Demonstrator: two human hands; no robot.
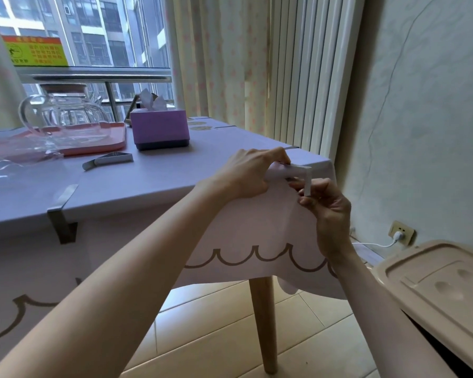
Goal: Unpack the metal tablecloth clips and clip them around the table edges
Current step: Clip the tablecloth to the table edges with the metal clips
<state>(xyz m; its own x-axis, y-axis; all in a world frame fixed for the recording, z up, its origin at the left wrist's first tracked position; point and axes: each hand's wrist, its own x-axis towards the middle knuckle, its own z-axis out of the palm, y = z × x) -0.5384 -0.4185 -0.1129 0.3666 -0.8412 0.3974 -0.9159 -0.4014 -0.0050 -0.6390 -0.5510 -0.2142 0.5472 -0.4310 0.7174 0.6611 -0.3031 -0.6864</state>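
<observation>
Forearms (107, 282): ours, reaching from the lower frame toward the table's near right corner.
Left hand (246, 173): curled over the table edge, fingers closed on the top arm of the corner clip and the cloth under it.
Right hand (325, 205): just below the edge, fingertips pinching the same clip's hanging leg.
Corner clip (298, 170): metal, astride the edge, held between our two hands.
Fitted clip (62, 211): farther left on the near edge, clamped over the cloth.
Loose clip (108, 160): lying flat on the tabletop, just in front of the pink tray (93, 148).
Tablecloth (175, 170): lilac, its drape bordered by a brown scalloped line.
Glass teapot (63, 110): standing on the tray.
Tissue box (160, 129): purple, just right of the tray.
Clear plastic bag (11, 159): crumpled at the far left, overlapping the tray's front.
Beige bin lid (443, 282): lower right, beside the table.
</observation>
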